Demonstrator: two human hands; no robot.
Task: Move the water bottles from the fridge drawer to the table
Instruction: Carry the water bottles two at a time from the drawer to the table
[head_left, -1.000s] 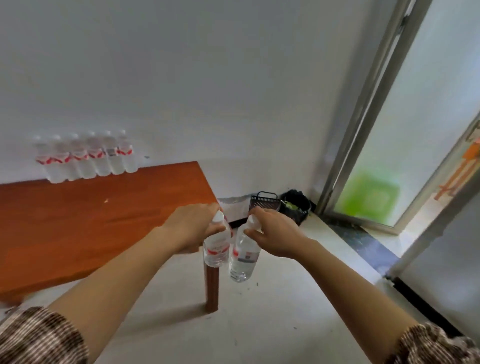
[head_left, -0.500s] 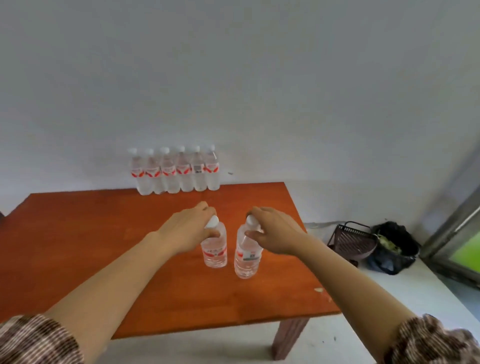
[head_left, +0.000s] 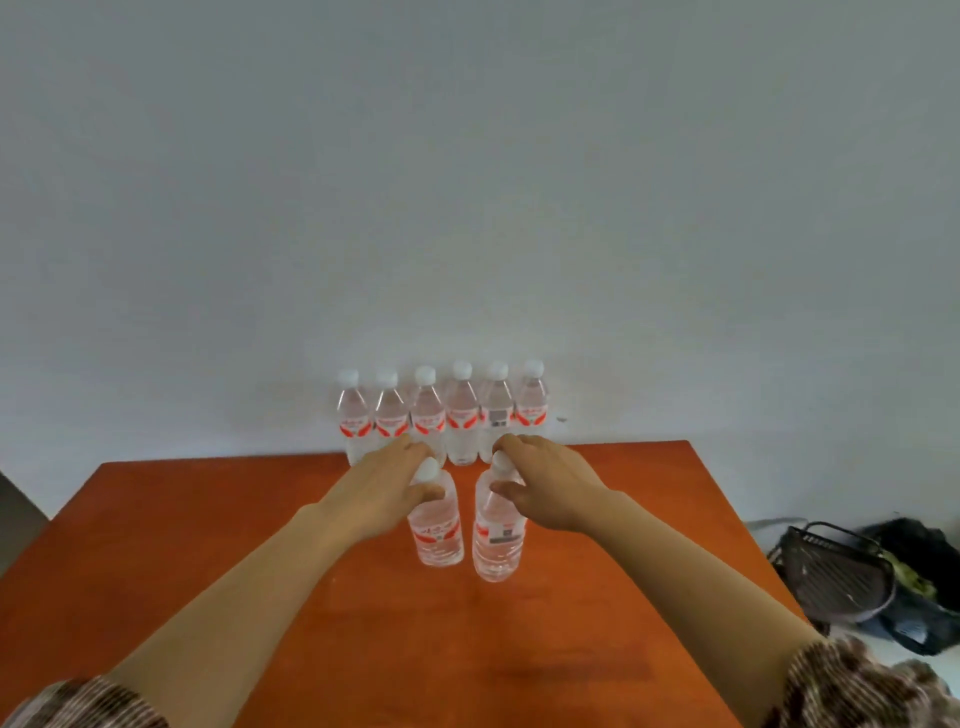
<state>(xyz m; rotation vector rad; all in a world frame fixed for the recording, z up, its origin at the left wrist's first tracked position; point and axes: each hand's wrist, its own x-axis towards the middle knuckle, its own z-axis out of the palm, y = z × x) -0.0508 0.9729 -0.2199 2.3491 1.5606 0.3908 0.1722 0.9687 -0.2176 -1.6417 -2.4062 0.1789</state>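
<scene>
My left hand (head_left: 387, 480) grips the capped neck of a clear water bottle with a red label (head_left: 436, 532). My right hand (head_left: 548, 486) grips the neck of a second water bottle (head_left: 497, 543) right beside it. Both bottles hang upright over the middle of the orange-brown wooden table (head_left: 208, 545); whether their bases touch it I cannot tell. A row of several matching bottles (head_left: 441, 415) stands along the table's far edge against the wall, just beyond my hands.
A grey-white wall rises behind the table. On the floor to the right of the table lie a dark wire basket (head_left: 831, 577) and a black bag (head_left: 914, 587). The table's right edge runs close to them.
My view has swung left from the doorway to face the table squarely. Both hands have carried their bottles from beside the table's corner to over its middle, nearer the back row.
</scene>
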